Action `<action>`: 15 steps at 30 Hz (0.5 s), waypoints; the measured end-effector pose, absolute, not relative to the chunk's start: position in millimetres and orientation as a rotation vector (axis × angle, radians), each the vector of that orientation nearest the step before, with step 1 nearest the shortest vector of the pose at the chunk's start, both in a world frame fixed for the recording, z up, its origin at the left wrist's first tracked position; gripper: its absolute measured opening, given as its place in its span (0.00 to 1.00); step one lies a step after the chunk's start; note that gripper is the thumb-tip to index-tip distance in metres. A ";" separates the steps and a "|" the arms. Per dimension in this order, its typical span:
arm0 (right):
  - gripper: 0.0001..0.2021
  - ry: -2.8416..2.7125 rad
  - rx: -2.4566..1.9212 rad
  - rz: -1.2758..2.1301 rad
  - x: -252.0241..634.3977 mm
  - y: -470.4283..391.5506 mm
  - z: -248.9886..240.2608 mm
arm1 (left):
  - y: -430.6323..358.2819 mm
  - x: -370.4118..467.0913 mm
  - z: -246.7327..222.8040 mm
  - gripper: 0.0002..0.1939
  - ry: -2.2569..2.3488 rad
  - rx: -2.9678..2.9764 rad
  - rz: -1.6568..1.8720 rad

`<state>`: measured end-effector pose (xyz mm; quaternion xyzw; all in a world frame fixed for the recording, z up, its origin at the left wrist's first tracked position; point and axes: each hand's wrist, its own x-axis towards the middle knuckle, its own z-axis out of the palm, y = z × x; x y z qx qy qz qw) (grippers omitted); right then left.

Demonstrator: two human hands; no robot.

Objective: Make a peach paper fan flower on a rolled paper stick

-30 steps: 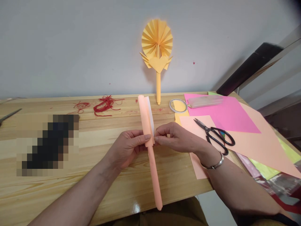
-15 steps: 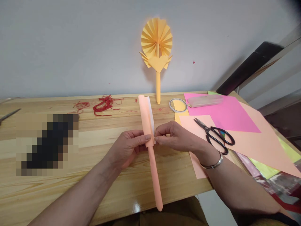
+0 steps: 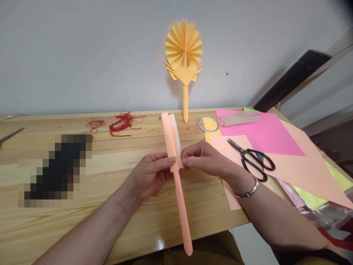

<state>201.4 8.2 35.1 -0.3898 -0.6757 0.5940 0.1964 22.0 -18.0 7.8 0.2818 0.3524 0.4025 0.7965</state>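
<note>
A folded peach paper fan is tilted over the table, with a rolled paper handle reaching down toward the table's front edge. My left hand is closed around the fan's lower end, thumb on top and fingers behind. Along the fan's right side runs a white strip that looks like tape backing. At the strip's bottom corner, the thumb and forefinger of my right hand are pinched together. How much of the strip lies between those fingertips is hard to see.
A finished yellow paper fan leans on the wall. Red threads lie at the back left, near a blurred dark object. On the right are a tape roll, black-handled scissors, and pink paper.
The fan's top has shifted slightly left, and the handle's tip has swung a little down and right. Both hands keep nearly the same hold.
</note>
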 end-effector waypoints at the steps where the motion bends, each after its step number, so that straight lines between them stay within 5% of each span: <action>1: 0.07 -1.875 -1.091 1.678 201.0 8.3 35.4 | -18.0 22.0 7.7 0.06 0.750 0.598 0.863; 15: 0.10 -1.718 -0.913 1.801 201.2 12.4 27.9 | -18.1 19.8 6.8 0.07 0.684 0.607 0.860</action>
